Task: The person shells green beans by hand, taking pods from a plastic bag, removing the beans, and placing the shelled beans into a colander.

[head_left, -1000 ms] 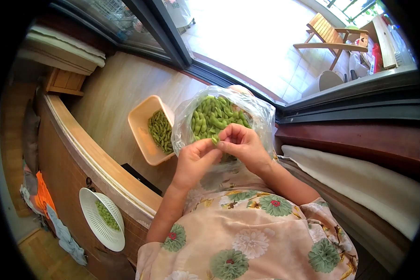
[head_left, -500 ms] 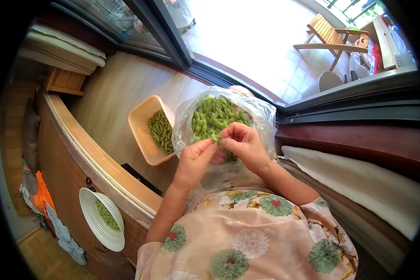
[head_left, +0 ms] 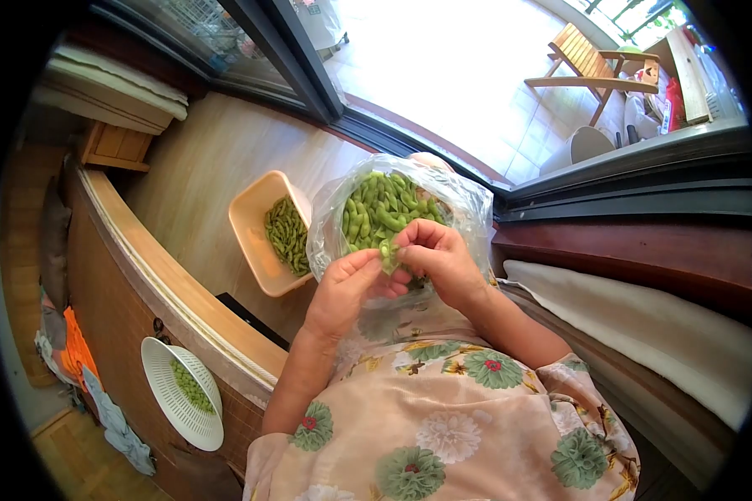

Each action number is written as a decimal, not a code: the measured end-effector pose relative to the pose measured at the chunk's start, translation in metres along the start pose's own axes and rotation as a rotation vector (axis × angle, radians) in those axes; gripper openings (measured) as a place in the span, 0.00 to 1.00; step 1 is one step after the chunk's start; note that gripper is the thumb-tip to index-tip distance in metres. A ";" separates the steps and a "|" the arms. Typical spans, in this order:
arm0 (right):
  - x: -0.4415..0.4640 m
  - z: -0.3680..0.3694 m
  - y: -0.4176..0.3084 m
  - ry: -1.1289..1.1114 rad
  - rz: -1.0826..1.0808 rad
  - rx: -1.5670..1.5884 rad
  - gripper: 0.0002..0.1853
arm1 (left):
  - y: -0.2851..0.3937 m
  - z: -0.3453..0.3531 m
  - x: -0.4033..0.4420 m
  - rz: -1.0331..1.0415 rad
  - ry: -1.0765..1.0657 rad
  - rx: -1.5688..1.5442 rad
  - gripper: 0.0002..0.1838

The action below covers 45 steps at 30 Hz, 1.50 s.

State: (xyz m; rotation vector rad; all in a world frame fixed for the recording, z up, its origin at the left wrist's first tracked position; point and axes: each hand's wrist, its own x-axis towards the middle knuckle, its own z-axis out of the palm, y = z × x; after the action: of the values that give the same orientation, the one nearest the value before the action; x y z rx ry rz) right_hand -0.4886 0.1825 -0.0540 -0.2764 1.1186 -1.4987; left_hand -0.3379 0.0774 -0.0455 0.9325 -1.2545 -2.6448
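Observation:
Between the fingertips of both hands is a green edamame pod, split so that its paler inside shows. My left hand pinches it from the left, and my right hand grips it from the right with thumb and bent forefinger. Just beyond the hands, a clear plastic bag on my lap stands open, full of whole edamame pods. To its left, a peach plastic bin contains more pods or shells. A white colander at lower left has shelled green beans in it.
The colander rests on a brown mat-covered bed or bench with a wooden edge. A dark sliding door frame borders a bright tiled balcony, where a wooden chair stands. At right lies a cream cushion beside a dark red ledge.
The pod between my fingers has opened wider and shows more of its pale inside. My left hand has shifted slightly left; my right hand has barely moved.

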 end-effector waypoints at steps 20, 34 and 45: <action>0.001 0.004 0.007 0.075 -0.256 -0.466 0.06 | -0.003 0.007 0.001 0.019 0.032 0.065 0.16; 0.001 0.004 0.007 0.067 -0.184 -0.208 0.05 | -0.010 0.003 0.003 0.032 0.151 0.017 0.14; 0.000 0.004 0.005 0.131 -0.184 -0.259 0.04 | -0.002 0.010 -0.001 0.106 0.185 0.228 0.10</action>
State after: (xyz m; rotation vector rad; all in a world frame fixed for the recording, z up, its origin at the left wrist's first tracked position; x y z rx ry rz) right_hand -0.4822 0.1812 -0.0554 -0.4748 1.4271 -1.5494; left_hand -0.3425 0.0860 -0.0413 1.0793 -1.5336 -2.3103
